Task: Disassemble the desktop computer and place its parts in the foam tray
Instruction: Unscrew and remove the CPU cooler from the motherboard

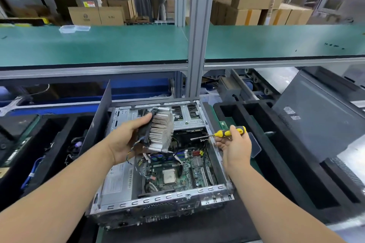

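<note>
1. My left hand (126,140) is clamped on the heatsink (160,130), fingers wrapped over the black fan side and thumb along its near edge. I hold it in the air above the open computer case (164,197), over the far half of it.
2. The heatsink is tipped on edge: its silver fins face 3 o'clock, toward my other hand, and its long axis runs roughly from 12 to 6 o'clock, leaning a little to the left at the bottom. A thin wire bundle (134,156) hangs from its lower end down toward the motherboard (177,171).
3. My right hand (235,144) is closed around a screwdriver (221,133) with a yellow and black handle. Its long axis lies nearly level, shaft pointing to 9 o'clock at the heatsink, tip just short of the fins.
4. The case lies flat on the surface, open side up, its long axis running from 6 to 12 o'clock. The bare processor (169,176) shows on the motherboard, toward the near end.
5. A black foam tray (276,144) sits at 3 o'clock of the case, just beside it. Another foam tray (49,144) lies at 9 o'clock, with cables in one pocket.
6. A dark side panel (98,120) stands tilted against the case's left edge.
</note>
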